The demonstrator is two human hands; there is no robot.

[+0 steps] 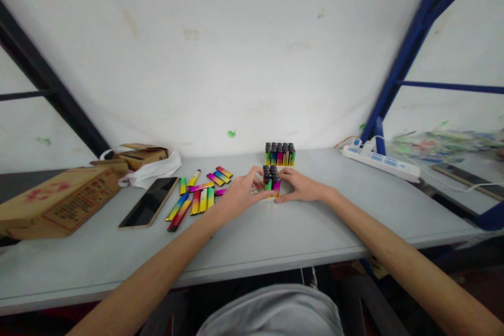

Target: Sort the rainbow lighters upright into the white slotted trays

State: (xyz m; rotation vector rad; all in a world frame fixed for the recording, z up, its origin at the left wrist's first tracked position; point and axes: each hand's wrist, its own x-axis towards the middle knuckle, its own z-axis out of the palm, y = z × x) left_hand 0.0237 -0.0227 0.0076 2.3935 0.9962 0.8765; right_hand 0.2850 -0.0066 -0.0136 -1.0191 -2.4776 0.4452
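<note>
A small upright cluster of lighters (272, 182) with black tops and shiny rainbow bodies stands on the table between my hands. My left hand (243, 190) curves around its left side, thumb across the front and a finger near the tops. From the right, my right hand (300, 186) touches the cluster, thumb low at the front and fingers behind. Just beyond, a larger block of upright lighters (280, 154) stands in rows near the wall. Several loose lighters (203, 200) lie on their sides left of my left hand, some side by side, others askew.
A smartphone (150, 203) lies left of the loose lighters. Farther left are a cardboard box (59, 202), a smaller open carton (144, 157) and a white plastic bag (155, 169). At right rests a white power strip (381, 164) beside a blue metal frame (405, 58).
</note>
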